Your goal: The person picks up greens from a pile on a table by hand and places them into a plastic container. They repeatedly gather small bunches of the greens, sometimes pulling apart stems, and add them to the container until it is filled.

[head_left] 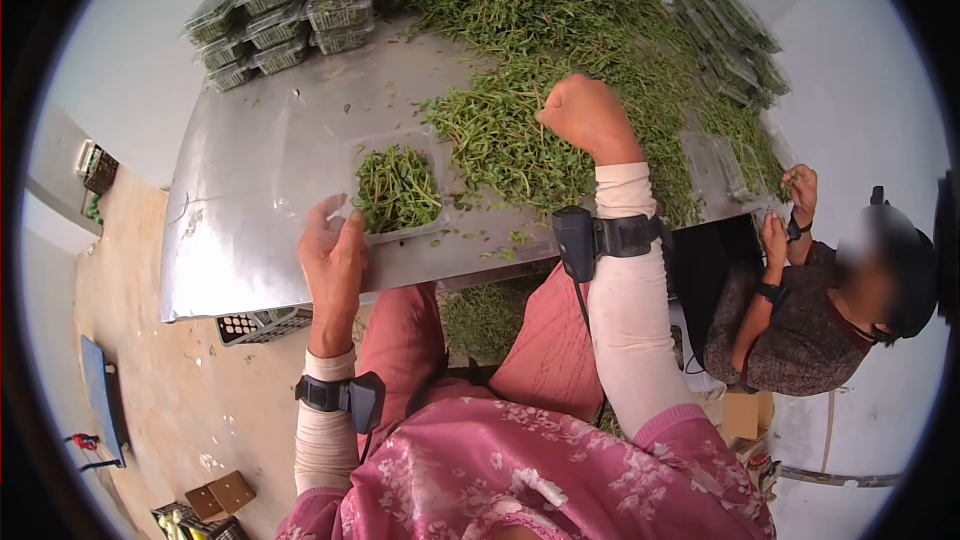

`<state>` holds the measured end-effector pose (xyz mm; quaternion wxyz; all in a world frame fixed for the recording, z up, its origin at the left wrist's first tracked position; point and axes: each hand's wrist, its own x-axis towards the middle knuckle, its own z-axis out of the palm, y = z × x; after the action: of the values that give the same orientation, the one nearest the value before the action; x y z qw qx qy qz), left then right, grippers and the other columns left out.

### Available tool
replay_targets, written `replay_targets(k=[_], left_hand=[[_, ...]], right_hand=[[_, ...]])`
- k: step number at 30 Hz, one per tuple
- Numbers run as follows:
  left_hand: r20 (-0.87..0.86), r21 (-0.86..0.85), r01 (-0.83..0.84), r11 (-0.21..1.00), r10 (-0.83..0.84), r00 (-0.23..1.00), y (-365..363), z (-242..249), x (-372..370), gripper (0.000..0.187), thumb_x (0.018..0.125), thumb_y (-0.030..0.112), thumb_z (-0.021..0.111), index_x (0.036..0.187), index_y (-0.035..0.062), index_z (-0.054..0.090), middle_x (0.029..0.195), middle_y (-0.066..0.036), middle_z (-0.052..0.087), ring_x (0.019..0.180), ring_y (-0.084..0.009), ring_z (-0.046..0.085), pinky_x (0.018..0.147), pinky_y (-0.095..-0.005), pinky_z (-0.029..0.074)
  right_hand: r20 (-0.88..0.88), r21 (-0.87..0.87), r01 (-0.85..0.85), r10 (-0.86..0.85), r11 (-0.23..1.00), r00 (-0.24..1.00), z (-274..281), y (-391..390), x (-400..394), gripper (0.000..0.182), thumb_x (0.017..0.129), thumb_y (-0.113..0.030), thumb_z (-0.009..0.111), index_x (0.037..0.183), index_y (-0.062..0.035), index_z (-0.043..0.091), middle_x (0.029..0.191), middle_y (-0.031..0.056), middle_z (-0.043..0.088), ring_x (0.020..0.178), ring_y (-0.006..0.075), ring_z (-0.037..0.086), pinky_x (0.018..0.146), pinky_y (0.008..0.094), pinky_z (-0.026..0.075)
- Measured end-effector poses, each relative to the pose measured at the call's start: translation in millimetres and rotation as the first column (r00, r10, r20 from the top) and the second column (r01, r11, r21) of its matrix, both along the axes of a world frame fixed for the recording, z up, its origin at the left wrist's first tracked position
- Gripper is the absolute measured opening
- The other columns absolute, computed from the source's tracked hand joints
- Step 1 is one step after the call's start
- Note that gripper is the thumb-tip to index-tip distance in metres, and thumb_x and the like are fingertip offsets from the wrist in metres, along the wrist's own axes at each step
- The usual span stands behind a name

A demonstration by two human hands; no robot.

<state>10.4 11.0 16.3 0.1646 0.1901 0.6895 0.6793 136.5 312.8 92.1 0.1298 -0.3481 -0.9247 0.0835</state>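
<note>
My left hand (335,265) grips the left edge of a clear plastic container (440,165), with the thumb beside its rim and the fingers partly behind see-through plastic. Short green stems (398,190) fill much of that container, which lies near the table's front edge. Over the large pile of cut greens (520,140), my right hand (592,120) is closed with its fingers curled in. Whatever may be in those fingers is hidden from view.
Filled clear boxes (280,0) are stacked at the metal table's (250,160) back left, more boxes (730,35) at the back right. A co-worker (790,310) at the right handles greens by another container (738,168). Below the table stands a crate (262,326).
</note>
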Motion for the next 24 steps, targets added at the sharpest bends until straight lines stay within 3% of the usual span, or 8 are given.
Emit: replay_targets(k=[5,11,14,17,18,21,22,24], left_hand=[[-0.009,0.020,0.018,1.000,-0.018,1.000,-1,-2,-1,0.035,0.093,0.010,0.062,0.122,-0.0066,0.053,0.059,0.003,0.051,0.049,-0.0040,0.043,0.045,-0.0205,0.033],[-0.032,0.009,0.017,1.000,-0.017,0.999,-2,-1,0,0.034,0.093,0.012,0.060,0.121,-0.0068,0.055,0.059,0.003,0.049,0.050,-0.0044,0.042,0.046,-0.0203,0.032],[-0.005,0.028,0.018,0.999,-0.018,1.000,-2,0,0,0.034,0.093,0.012,0.060,0.121,-0.0069,0.055,0.059,0.003,0.050,0.050,-0.0045,0.043,0.046,-0.0204,0.032],[0.008,0.047,0.033,0.998,-0.034,0.999,-4,-5,-3,0.035,0.093,0.012,0.061,0.122,-0.0061,0.053,0.062,0.003,0.051,0.050,-0.0039,0.043,0.045,-0.0203,0.033],[0.009,0.054,0.042,0.998,-0.043,0.999,-5,-8,-4,0.035,0.093,0.012,0.062,0.122,-0.0057,0.052,0.063,0.003,0.052,0.051,-0.0036,0.043,0.045,-0.0202,0.033],[-0.003,0.036,0.042,0.998,-0.042,0.999,-5,-6,-3,0.036,0.093,0.013,0.062,0.123,-0.0053,0.052,0.063,0.003,0.052,0.051,-0.0037,0.044,0.045,-0.0203,0.034],[0.001,0.039,0.044,0.998,-0.044,0.999,-5,-6,-3,0.036,0.093,0.013,0.062,0.123,-0.0052,0.052,0.063,0.003,0.052,0.051,-0.0038,0.044,0.045,-0.0204,0.034],[0.009,0.046,0.049,0.998,-0.049,0.999,-4,-6,-4,0.037,0.093,0.014,0.062,0.124,-0.0051,0.052,0.064,0.003,0.052,0.052,-0.0041,0.045,0.045,-0.0205,0.035]], right_hand=[[0.141,-0.037,0.091,-0.085,0.995,0.986,-18,-1,-13,0.026,0.070,-0.024,0.079,0.079,-0.0008,0.073,0.080,0.0239,0.068,0.081,0.0395,0.069,0.077,0.0457,0.055],[0.162,-0.043,0.181,-0.172,0.983,0.972,-25,-2,-19,0.023,0.070,-0.019,0.075,0.081,0.0012,0.071,0.087,0.0241,0.069,0.085,0.0407,0.068,0.079,0.0463,0.055],[0.049,-0.057,0.112,-0.109,0.992,0.993,-45,18,-17,0.018,0.071,-0.015,0.071,0.079,0.0012,0.070,0.084,0.0217,0.070,0.079,0.0380,0.069,0.075,0.0445,0.055],[-0.131,-0.152,0.011,-0.032,0.988,0.991,-29,10,-12,0.014,0.072,-0.013,0.068,0.078,-0.0004,0.069,0.076,0.0185,0.069,0.070,0.0324,0.068,0.070,0.0410,0.054],[-0.171,-0.120,-0.050,0.029,0.992,0.985,-22,7,-13,0.014,0.075,-0.013,0.068,0.078,-0.0001,0.068,0.070,0.0145,0.067,0.062,0.0228,0.065,0.063,0.0364,0.052],[-0.150,-0.349,-0.006,-0.049,0.937,0.987,3,-3,-9,0.014,0.077,-0.013,0.067,0.078,0.0005,0.066,0.066,0.0095,0.065,0.059,0.0153,0.063,0.058,0.0324,0.050],[-0.266,-0.427,-0.084,-0.036,0.900,0.963,4,-5,-7,0.013,0.081,-0.012,0.065,0.079,0.0005,0.064,0.063,0.0040,0.061,0.057,0.0097,0.058,0.052,0.0276,0.045],[-0.362,-0.461,-0.125,-0.058,0.879,0.930,7,-11,-7,0.013,0.085,-0.012,0.065,0.081,-0.0004,0.063,0.064,0.0021,0.060,0.056,0.0085,0.055,0.051,0.0255,0.043]])
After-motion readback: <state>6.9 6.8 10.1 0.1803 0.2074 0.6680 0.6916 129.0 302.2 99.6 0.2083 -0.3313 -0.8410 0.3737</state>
